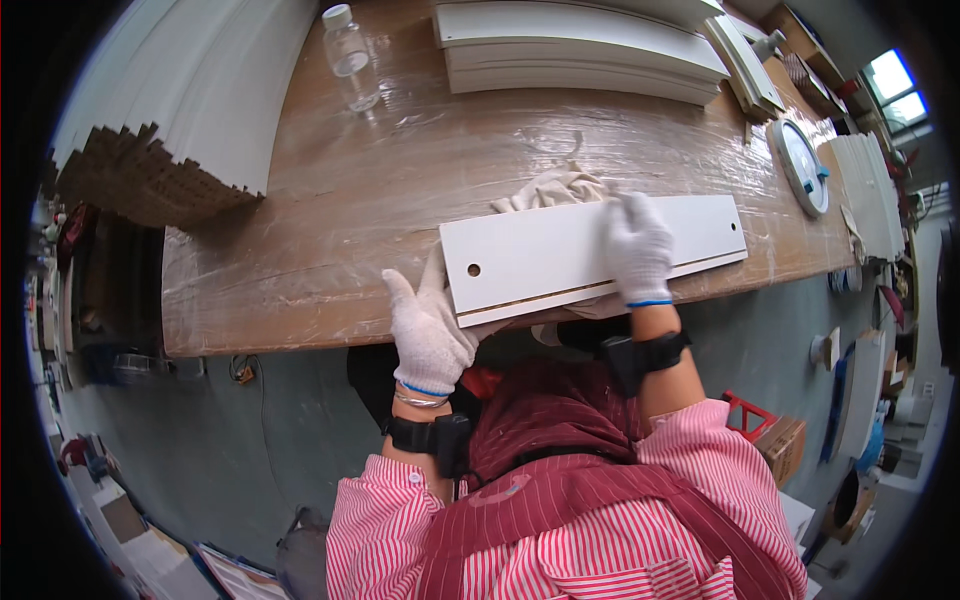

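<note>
A long white board [550, 252] with a round hole near each end and a groove along its near edge lies tilted at the table's front edge. My left hand [428, 335], in a white knit glove, grips the board's left end; its thumb stands out to the left, and some of its fingers are hidden under the board. Over the right half of the board is my right hand [640, 245], gloved too, its fingers smeared by motion. Whether it holds anything I cannot tell. A crumpled beige cloth [555, 188] shows just behind the board's far edge.
The brown table [390, 190] is covered in clear film. Stacked white boards [580, 55] stand at the back, with a tall stack of white panels [215, 90] at left. A clear bottle [352, 65] and a tape roll [800, 168] are also on the table.
</note>
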A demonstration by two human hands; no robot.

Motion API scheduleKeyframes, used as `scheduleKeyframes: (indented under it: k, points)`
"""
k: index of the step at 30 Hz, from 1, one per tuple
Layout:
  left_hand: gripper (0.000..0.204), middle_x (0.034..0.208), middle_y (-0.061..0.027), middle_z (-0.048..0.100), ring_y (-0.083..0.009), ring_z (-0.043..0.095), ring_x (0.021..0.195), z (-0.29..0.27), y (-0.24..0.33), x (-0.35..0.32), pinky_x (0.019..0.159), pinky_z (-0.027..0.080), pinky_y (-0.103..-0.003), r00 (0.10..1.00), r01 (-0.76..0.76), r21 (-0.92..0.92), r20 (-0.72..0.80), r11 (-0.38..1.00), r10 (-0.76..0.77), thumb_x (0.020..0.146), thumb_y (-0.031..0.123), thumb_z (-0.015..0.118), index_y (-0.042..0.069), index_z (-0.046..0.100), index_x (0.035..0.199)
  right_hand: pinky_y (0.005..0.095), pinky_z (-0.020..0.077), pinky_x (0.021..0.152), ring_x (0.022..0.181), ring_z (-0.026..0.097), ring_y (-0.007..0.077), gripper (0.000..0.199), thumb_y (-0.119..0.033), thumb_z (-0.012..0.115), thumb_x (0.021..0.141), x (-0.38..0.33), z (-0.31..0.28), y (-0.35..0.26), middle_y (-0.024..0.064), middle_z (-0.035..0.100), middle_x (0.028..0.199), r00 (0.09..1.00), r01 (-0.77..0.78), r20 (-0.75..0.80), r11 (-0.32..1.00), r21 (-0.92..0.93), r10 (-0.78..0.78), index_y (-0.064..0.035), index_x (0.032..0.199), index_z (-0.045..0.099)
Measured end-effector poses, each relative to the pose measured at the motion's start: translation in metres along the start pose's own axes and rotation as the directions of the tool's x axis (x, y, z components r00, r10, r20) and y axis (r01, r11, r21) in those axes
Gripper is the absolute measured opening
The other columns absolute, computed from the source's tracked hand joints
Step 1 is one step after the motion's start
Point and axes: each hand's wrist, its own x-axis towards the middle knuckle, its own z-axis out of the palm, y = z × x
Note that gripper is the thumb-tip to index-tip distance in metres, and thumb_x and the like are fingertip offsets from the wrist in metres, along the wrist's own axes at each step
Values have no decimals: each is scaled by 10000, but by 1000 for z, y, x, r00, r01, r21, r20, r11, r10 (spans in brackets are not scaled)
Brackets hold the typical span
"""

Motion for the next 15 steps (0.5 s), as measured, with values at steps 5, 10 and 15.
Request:
scheduleKeyframes:
  k: [5,10,15]
  points:
    - [1014,1566,-219,339,-470,409,1394,1,1,0,1046,467,-634,1000,11,-6,-11,1000,-11,913,832,193,80,179,1593,462,530,677,744,662,387,79,-131,628,904,-21,26,-40,196,666,820,910,412,-4,903,-118,-416,-65,931,663]
    - [940,1488,-110,497,-296,490,1359,4,-3,-3,1123,415,-428,963,-14,18,-269,1000,18,940,813,209,111,337,1552,475,529,616,691,648,373,68,-113,620,824,-75,77,-139,163,619,766,626,733,284,673,102,-726,-76,840,565]
    - [979,1557,-126,409,-392,463,1362,-5,6,-7,1058,424,-617,999,26,8,-27,1000,-26,928,826,192,115,237,1600,423,573,696,813,715,348,245,-230,664,851,-70,64,-114,168,698,878,746,537,135,709,457,-652,-54,1021,677]
